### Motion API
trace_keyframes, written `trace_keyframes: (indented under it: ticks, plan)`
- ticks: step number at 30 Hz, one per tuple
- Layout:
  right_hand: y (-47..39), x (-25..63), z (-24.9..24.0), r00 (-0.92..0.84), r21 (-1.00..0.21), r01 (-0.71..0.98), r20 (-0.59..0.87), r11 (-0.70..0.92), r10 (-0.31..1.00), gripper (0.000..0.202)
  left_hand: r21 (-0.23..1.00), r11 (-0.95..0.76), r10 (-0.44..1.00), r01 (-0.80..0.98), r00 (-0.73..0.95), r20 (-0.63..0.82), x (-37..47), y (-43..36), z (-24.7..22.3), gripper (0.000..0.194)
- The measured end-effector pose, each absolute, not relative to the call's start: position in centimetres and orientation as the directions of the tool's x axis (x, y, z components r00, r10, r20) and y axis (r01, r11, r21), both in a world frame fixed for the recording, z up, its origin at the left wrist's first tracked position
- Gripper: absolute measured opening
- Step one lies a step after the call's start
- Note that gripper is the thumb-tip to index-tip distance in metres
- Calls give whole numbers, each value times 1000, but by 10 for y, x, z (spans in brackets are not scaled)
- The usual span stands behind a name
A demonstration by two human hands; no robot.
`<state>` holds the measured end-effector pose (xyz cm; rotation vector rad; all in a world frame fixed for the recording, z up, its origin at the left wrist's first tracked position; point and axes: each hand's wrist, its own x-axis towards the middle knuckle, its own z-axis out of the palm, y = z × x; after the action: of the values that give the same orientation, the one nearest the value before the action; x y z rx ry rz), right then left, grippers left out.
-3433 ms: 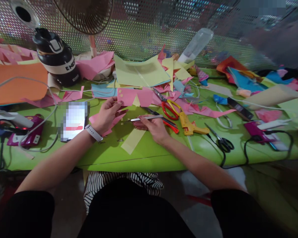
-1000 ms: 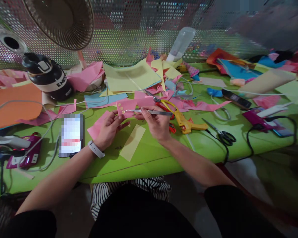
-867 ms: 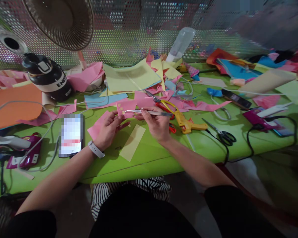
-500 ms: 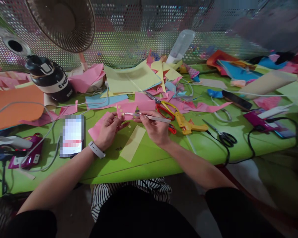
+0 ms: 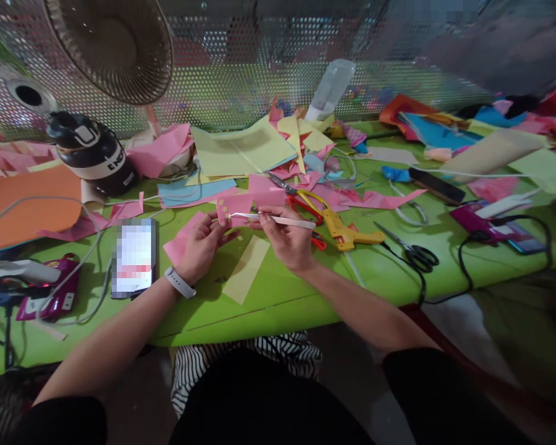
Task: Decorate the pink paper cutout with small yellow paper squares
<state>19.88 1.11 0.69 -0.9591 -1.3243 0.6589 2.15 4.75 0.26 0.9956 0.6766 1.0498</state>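
My left hand (image 5: 204, 246) pinches a small pink paper piece (image 5: 235, 204) dotted with several tiny yellow bits. Tweezers (image 5: 291, 221) lie in the closed fingers of my right hand (image 5: 291, 244), and their pale tip points left onto the pink paper, touching or just above it. Whether the tip grips a bit is too small to tell. Between my hands, a yellow paper strip (image 5: 246, 272) rests on the green table (image 5: 204, 315). Another pink sheet (image 5: 180, 242) lies partly beneath my left hand.
A phone (image 5: 133, 256) lies left of my hands. To the right are a yellow glue gun (image 5: 349, 235), red-handled pliers (image 5: 308, 207) and black scissors (image 5: 417, 254). Yellow sheets (image 5: 241, 145), a black bottle (image 5: 95, 154) and a fan (image 5: 115, 49) stand or lie behind; cables cross both sides.
Both hands stay nearly in place, with the tweezers still at the pink paper. The whole view has shifted slightly. A dark blurred shape now shows at the far right edge.
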Motion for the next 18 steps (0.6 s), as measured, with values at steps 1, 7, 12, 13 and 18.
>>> trace_keyframes:
  ticks: [1,7,12,13,18]
  plan:
    - [11,199,6,162,-871,123,491,476,856,25,908,157,928,-389,372,-1,21,47,2,18]
    - [12,199,0,159,-861,105,508,497,847,25,904,167,924,-393,382,-4,20,48,2,13]
    - [14,200,-2,155,-856,86,517,510,842,26,900,180,924,-397,382,-17,20,48,4,14]
    - [15,200,-2,157,-858,87,513,506,844,26,900,186,924,-395,381,-23,21,47,5,14]
    - [14,198,-2,154,-876,103,482,471,863,29,900,198,930,-388,364,-48,21,47,7,15]
